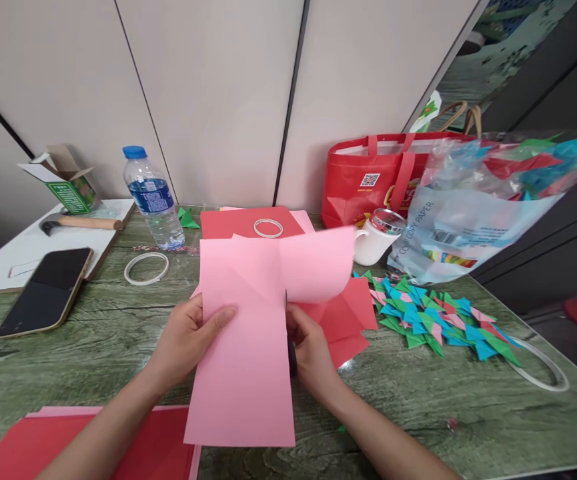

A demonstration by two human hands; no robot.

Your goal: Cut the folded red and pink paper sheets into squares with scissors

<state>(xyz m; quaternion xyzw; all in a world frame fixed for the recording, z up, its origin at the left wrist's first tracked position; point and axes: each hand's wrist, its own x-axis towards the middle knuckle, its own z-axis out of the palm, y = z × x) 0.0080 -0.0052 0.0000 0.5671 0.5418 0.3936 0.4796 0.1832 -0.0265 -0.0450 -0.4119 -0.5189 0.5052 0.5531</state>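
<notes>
A person's two bare hands hold a large pale pink paper sheet [245, 373] upright-tilted above a green wood-grain surface [93, 347], close to the body at centre frame. The left hand [188, 337] pinches the sheet's left edge, thumb in front and fingers closed behind, which keeps the paper taut and raised. The right hand [311, 350] is closed around what look like dark-handled scissors [291, 357]; a thin blade stands in a slit in the sheet, and the part to the right of the slit curls up and away.

A folded red paper sheet [348, 320] lies flat under the right hand. To the right, within reach, is a heap of small folded paper triangles in blue, green and pink [433, 320]. Behind it a clear plastic bag of coloured paper [473, 213] leans beside a white mug [375, 241]. A clear water bottle with a blue cap [154, 200], a white tape ring [146, 268] and a black phone [45, 290] sit left, apart from the paper.
</notes>
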